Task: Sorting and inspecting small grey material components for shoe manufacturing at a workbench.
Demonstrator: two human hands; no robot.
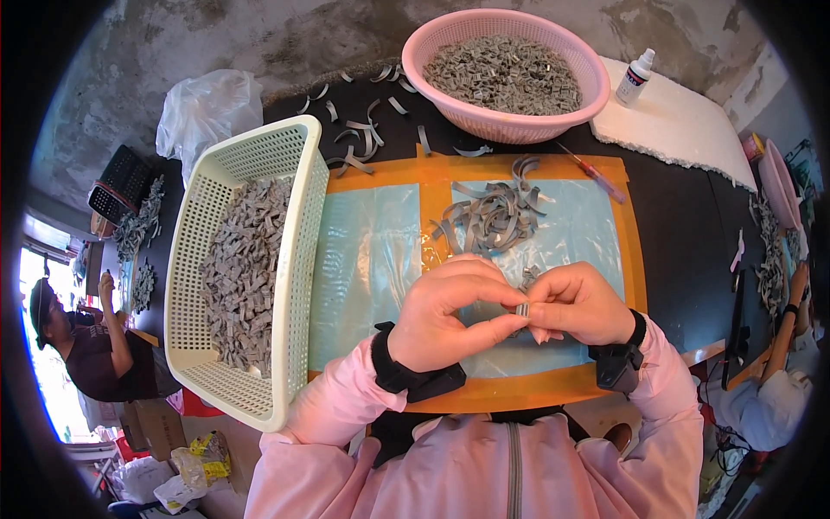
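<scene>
Both hands meet over the near right part of the blue-covered board. My left hand (458, 307) pinches a small grey ribbed piece (522, 309) between thumb and forefinger. My right hand (577, 304) is closed on the same piece from the other side, its fingertips touching it; its lower fingers are curled. Just beyond the fingers lies a loose heap of curved grey strips (493, 218). The board's light blue sheet (367, 259) is edged with orange tape (493, 398). The exact shape of the held piece is partly hidden by my fingertips.
A cream plastic basket (298, 251) of small grey pieces stands left. A pink basket (510, 130) of similar pieces stands at the back. A red-handled pointed tool (596, 177) lies right of the strips. A white bottle (635, 78) stands on a foam slab (683, 130). Other people sit at both sides.
</scene>
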